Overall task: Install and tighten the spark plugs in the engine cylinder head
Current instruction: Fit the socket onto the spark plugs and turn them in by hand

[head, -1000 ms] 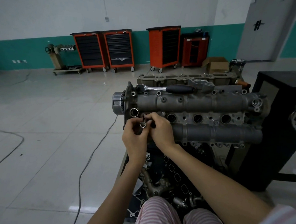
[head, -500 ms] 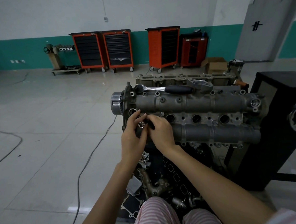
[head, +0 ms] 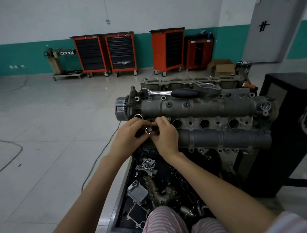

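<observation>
The grey engine cylinder head (head: 211, 109) stands in front of me with a row of round spark plug wells (head: 204, 123) along its middle. Both hands meet at its left end, over the leftmost well. My left hand (head: 129, 137) and my right hand (head: 165, 135) together pinch a shiny silver socket (head: 148, 130), its open end facing me. Whatever sits below the socket is hidden by my fingers. A ratchet wrench (head: 174, 93) with a black grip lies on top of the head, behind the cam cover.
A black tray (head: 118, 207) below the engine holds loose metal parts and gaskets. A black stand (head: 283, 127) rises on the right. A second cylinder head (head: 191, 80) sits behind. Orange tool carts (head: 121, 52) line the far wall. A cable (head: 98, 160) runs across the floor on the left.
Both hands have stayed at the left end of the head with the socket between them; the left fingers have shifted slightly around it. The view has dipped a little.
</observation>
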{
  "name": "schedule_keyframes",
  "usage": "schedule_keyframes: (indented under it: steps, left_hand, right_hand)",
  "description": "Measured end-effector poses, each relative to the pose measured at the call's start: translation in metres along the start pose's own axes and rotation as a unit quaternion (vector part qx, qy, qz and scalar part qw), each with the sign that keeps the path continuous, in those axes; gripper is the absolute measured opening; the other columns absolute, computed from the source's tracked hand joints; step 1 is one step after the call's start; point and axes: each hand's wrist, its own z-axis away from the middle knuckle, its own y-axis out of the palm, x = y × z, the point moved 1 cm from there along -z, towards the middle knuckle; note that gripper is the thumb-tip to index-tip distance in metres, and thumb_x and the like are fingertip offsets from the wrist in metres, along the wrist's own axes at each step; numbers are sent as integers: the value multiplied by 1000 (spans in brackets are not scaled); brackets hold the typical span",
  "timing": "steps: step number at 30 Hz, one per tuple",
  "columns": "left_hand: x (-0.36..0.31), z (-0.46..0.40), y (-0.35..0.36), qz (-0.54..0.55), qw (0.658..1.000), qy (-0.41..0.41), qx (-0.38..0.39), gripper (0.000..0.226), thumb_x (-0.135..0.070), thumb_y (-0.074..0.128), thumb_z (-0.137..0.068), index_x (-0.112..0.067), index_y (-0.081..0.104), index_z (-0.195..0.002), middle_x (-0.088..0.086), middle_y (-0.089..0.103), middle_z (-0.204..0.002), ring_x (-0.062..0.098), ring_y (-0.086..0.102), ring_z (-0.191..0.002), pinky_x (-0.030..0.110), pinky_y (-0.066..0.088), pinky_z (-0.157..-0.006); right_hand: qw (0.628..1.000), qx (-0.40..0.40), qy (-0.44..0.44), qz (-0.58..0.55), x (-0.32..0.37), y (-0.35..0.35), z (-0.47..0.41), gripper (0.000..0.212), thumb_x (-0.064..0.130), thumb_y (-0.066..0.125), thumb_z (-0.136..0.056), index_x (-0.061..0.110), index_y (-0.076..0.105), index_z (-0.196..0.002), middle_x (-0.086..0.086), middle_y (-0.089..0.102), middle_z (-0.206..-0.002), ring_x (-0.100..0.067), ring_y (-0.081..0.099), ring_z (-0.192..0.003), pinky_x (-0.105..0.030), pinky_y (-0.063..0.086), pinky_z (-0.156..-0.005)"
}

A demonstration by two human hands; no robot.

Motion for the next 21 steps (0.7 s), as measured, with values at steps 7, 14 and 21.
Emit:
schedule_keyframes:
  steps: [7,14,21]
  left_hand:
    - [-3,8,15,24,995,-39,-89,17,-10,78,-73,-4,67,-84,1,61,-80,6,53,-71,14,44,-62]
    - [-2,9,13,-5,998,1,-61,23,0,71,-74,-4,70,-96,1,58,-87,12,57,-72,21,46,-63]
    - [-1,11,17,-6,998,-31,-62,24,-15,76,-74,-12,59,-91,-11,53,-81,4,50,-68,6,39,-63]
  right_hand:
    - [999,-1,21,-31,-1,7,4,21,0,63,-71,6,57,-90,-5,57,-93,-21,55,-84,-25,34,-74]
    - [998,20,-10,-62,-1,7,5,43,1,61,-76,10,57,-118,-2,61,-114,-16,56,-103,-25,35,-87]
    - [996,29,-29,-78,-6,5,10,39,-6,61,-75,7,64,-112,-6,65,-110,-20,58,-103,-25,35,-87]
